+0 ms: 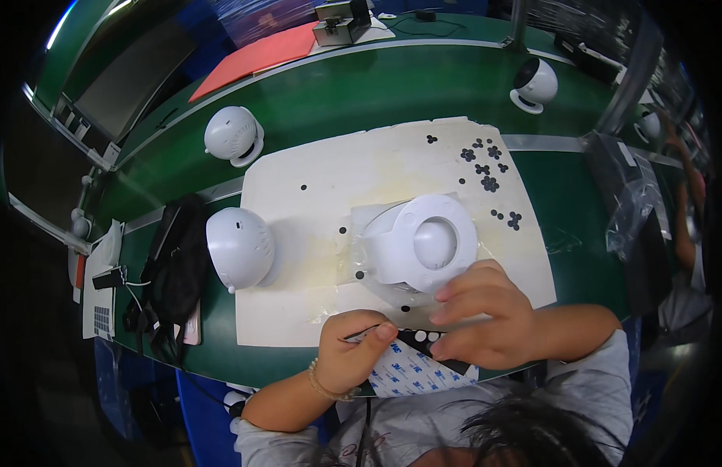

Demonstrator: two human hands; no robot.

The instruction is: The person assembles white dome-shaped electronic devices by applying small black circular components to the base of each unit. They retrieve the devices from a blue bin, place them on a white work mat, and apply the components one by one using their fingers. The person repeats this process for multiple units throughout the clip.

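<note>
My left hand (349,350) pinches the edge of a sheet of round adhesive pads (415,375) close to the table's front edge. Black material with white round spots shows on the sheet, beside white backing with blue print. Over the sheet's right part is my right hand (489,319), its thumb and forefinger apart; I see nothing between them. Just beyond my hands, a white rounded camera-like device (384,245) lies on clear plastic with its ring-shaped base (464,226) facing up. Small black dots (360,275) lie to its left.
A pale board (298,311) covers the green table. White devices stand at left (240,247), far left (232,134) and far right (536,84). Black pad clusters (489,184) lie on the board's right. A black bag (178,257) and a dark box (610,175) flank the board.
</note>
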